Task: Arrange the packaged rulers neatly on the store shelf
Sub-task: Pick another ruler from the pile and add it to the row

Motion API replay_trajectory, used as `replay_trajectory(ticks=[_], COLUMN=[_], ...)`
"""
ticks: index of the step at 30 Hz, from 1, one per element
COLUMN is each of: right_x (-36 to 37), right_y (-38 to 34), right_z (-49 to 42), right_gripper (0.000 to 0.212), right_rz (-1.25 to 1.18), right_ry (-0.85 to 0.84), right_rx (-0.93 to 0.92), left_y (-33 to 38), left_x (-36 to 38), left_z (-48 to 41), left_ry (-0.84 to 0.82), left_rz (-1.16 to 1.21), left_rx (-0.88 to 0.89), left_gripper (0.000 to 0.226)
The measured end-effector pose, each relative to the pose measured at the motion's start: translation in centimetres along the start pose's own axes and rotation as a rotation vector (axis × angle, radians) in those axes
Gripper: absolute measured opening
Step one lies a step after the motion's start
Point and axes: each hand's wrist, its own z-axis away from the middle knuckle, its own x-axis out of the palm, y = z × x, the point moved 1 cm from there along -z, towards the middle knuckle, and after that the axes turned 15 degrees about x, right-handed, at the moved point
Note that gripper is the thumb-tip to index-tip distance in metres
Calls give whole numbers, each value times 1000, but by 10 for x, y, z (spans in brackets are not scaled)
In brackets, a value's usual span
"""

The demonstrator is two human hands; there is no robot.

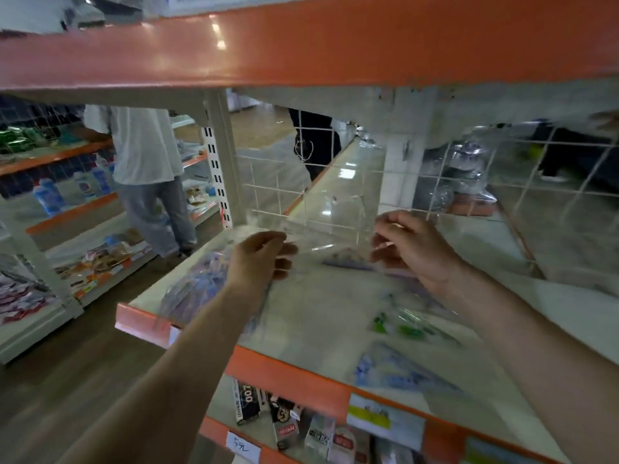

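Packaged ruler (pixel 330 226), clear and blurred, hangs just above the shelf (pixel 318 313), its side edges pinched by the left hand (pixel 264 259) and right hand (pixel 413 249); seemingly mid-placement, it next needs lowering flat, squared beside the pile of packages (pixel 201 286) at the shelf's left end.

top: orange upper shelf (pixel 301 45) caps headroom | back: wire grid (pixel 268 182) closes it | centre: clear packet (pixel 335 222) spans opening | deck: bare strip (pixel 311 306) between ruler pile (pixel 197 286) and green packet (pixel 408 326)

A white price tag (pixel 243 446) reads "5元".
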Motion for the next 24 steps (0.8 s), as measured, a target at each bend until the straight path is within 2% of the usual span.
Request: replay_trajectory(ticks=[3,8,17,20,24], right_x=[-32,-71,-110,-110,-103], right_y=[14,37,82,91,92], right_z=[19,42,68,70,60], right_gripper=[9,12,20,22,28], right_rz=[142,228,149,174,165], right_ry=[87,242,481,515,471], right_rx=[-69,-102,-73,-41,17], left_y=[-17,-29,-39,-40,-43], left_x=[26,54,54,52,47], left_z=[18,43,63,63,61], left_ry=[-48,-77,33,38,41], left_rz=[50,120,130,136,161], left_rx=[-59,-37,14,18,4], left_gripper=[13,17,17,12,9])
